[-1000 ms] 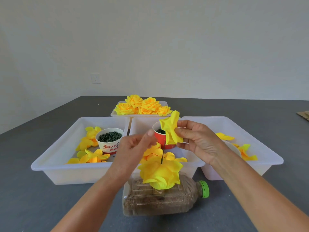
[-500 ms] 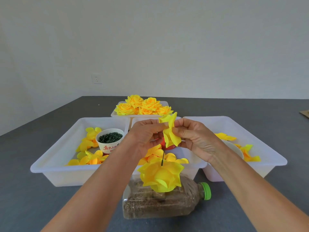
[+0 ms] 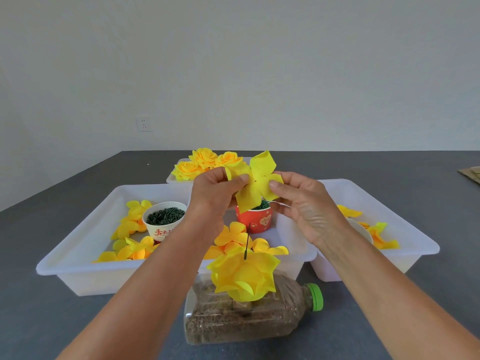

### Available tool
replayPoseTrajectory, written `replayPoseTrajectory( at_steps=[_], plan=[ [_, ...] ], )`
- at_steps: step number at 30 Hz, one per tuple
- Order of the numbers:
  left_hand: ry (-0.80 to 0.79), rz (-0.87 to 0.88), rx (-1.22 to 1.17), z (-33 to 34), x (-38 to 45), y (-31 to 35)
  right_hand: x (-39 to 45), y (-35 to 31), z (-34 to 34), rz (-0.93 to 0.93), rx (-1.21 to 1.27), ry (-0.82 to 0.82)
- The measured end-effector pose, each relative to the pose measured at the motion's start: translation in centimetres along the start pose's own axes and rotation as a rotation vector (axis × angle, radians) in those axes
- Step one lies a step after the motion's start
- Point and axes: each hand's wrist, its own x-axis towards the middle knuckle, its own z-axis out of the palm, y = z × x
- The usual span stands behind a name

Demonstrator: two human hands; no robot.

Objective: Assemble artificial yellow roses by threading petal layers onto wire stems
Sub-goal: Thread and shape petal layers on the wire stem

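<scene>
Probably a plain craft workroom: bare white wall (image 3: pixel 233 61), dark worktable (image 3: pixel 389 167), sorting trays (image 3: pixel 78 255).

Bottle (image 3: pixel 249 320) before three trays (image 3: pixel 78 255) (cups (image 3: pixel 163 224) inside)

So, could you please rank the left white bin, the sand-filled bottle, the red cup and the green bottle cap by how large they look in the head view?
1. left white bin
2. sand-filled bottle, though its nearness to the camera enlarges it
3. red cup, partly hidden
4. green bottle cap
</scene>
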Motion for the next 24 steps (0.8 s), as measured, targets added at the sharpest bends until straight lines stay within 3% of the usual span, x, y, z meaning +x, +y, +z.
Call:
replayPoseTrajectory(
  at_steps=[5, 9, 15, 18, 21, 24],
  plan=[
    [-0.115, -0.071, -0.146, -0.7, -0.1, 0.4, 0.0, -0.6, 0.2, 0.03, 0.077, 0.004],
    [-0.058, -0.015, -0.114, -1.8, -0.6, 0.3, -0.2, -0.6, 0.2, 0.038, 0.089, 0.045],
    [-0.074, 0.625, 0.672, -3.0, -1.5, -0.2, -0.3, -1.1, 0.7, 0.126, 0.161, 0.094],
    [-0.103, 0.725, 0.744, -2.8, -1.3, -0.3, -0.7, -1.3, 1.4, 0.174, 0.165, 0.078],
    [-0.059, 0.651, 0.614, -2.5, -1.1, -0.1, -0.8, -1.6, 1.8, 0.219, 0.135, 0.058],
    [-0.048, 0.323, 0.349, -2.6, -0.7, 0.2, -0.6, -1.9, 1.5, 0.174, -0.02, 0.104]
  ],
)
